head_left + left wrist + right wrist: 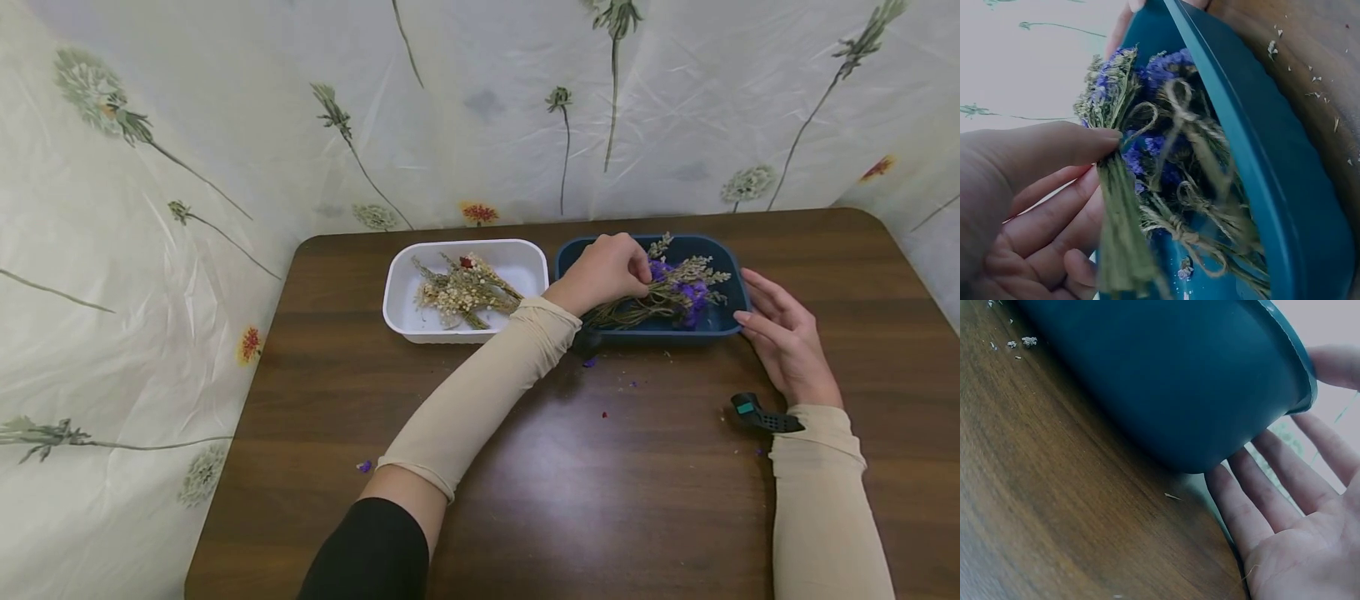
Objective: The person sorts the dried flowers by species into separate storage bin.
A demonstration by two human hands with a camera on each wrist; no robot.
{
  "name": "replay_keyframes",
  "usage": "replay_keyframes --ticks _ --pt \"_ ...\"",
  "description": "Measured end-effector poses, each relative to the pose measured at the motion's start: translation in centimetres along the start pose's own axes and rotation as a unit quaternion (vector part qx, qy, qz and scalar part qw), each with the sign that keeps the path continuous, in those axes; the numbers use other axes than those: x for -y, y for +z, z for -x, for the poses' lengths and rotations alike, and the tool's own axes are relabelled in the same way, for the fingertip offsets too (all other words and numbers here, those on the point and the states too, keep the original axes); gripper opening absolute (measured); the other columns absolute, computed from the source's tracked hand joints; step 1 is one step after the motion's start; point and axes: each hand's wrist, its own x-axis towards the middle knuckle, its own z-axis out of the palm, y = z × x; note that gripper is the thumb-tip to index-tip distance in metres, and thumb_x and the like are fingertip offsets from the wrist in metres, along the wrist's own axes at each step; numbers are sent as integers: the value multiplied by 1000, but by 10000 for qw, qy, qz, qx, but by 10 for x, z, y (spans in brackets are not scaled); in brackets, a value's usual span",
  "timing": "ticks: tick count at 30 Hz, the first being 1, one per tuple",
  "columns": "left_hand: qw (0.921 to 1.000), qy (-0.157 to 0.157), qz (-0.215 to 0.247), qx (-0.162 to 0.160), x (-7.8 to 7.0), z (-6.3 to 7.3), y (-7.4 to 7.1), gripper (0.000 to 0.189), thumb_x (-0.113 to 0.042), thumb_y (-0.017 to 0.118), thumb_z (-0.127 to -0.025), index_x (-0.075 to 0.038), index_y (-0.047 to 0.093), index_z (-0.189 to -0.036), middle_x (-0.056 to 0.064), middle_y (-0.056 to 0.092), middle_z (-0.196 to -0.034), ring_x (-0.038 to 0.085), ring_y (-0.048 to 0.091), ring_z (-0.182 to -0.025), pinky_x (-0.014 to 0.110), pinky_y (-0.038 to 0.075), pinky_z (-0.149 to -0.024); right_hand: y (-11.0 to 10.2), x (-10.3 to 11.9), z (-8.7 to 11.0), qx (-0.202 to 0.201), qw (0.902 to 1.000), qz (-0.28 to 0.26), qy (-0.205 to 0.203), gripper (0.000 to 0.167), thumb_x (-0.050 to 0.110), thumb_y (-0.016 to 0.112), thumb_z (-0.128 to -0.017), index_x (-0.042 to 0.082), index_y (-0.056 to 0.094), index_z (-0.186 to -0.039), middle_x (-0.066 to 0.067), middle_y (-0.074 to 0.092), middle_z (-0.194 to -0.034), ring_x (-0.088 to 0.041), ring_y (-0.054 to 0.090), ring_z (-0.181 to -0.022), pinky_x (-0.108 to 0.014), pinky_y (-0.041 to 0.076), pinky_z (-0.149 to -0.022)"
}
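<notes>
My left hand [609, 271] pinches a small bunch of dried flowers [1124, 231] by its green stems, thumb across them just below the purple and pale heads. It holds the bunch over a dark blue plastic tub [675, 336]. Inside the tub lie several more bunches with purple blossoms [693, 300]; twine bows [1182, 236] tie their stems. At the tub's right end is my right hand [787, 337], its fingers nearly straight against the outer wall and its thumb at the rim. The right palm stays apart from the tub.
Left of the blue tub stands a white tub [393, 308] with cream dried flowers [457, 292] and a red bloom. Purple petals [364, 467] and crumbs are scattered over the brown wooden table [570, 500]. A flower-printed curtain [480, 108] hangs behind its back edge.
</notes>
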Motion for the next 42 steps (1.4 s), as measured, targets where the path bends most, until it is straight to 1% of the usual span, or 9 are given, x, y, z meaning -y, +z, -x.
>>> replay_keyframes --ticks 4,10,16,18,21,26,33,37,42 --pt "9999 -155 -51 41 -4 -8 5 2 -18 79 -92 -18 77 -92 -10 72 -95 7 65 -83 22 52 -75 0 -2 0 16 10000 -19 -25 58 -10 47 -102 1 37 -158 -8 46 -159 -13 59 -133 -21 54 -100" --pt "9990 -352 -278 20 -9 -14 7 14 -15 78 -91 -21 72 -79 -10 72 -88 9 64 -75 23 51 -69 0 -2 0 41 10000 -10 -39 58 -10 46 -102 2 37 -158 -11 42 -162 -14 56 -136 -21 53 -101" --pt "9944 -635 -770 351 -10 -24 6 38 -12 70 -94 -19 56 -59 -6 49 -58 11 39 -53 23 37 -52 1 0 -1 75 9999 -88 17 59 -10 46 -102 2 36 -159 -11 42 -163 -15 58 -135 -23 53 -101" --pt "9917 -797 -837 556 -11 -27 6 39 -11 69 -94 -17 55 -59 -3 51 -56 12 42 -51 25 35 -51 1 0 -1 71 9999 -92 25 59 -10 46 -102 2 36 -159 -11 42 -163 -15 59 -135 -23 53 -101" --pt "9881 -1017 -873 757 -14 -31 4 30 -13 72 -94 -17 64 -66 -2 67 -67 13 63 -60 26 40 -51 0 1 0 54 10000 -79 25 59 -10 46 -102 2 36 -159 -11 42 -162 -15 59 -134 -23 53 -101" --pt "9837 -1161 -1016 923 -22 -32 4 20 -11 73 -93 -19 66 -76 -3 67 -77 13 61 -58 27 39 -51 0 0 0 30 10000 -56 42 59 -9 47 -102 2 36 -159 -10 43 -162 -13 59 -133 -23 53 -101" --pt "9833 -1166 -1029 946 -21 -29 5 25 -13 74 -93 -19 57 -75 -3 58 -73 13 54 -56 27 38 -51 1 -3 -2 7 10000 -55 15 59 -10 47 -102 2 37 -159 -10 44 -160 -13 59 -132 -21 54 -99" --pt "9879 -1007 -918 746 -12 -23 1 37 -25 80 -90 -18 51 -68 -4 53 -64 12 54 -58 26 41 -52 1 -5 -1 7 10000 -76 32 58 -9 47 -102 2 37 -159 -10 44 -160 -13 58 -133 -22 54 -100" --pt "9943 -536 -892 252 0 -5 -4 33 -36 78 -93 -21 59 -70 -8 52 -65 9 49 -59 24 43 -59 1 -7 -1 -25 10000 56 64 58 -7 48 -103 2 36 -159 -10 43 -161 -13 57 -134 -21 53 -100"
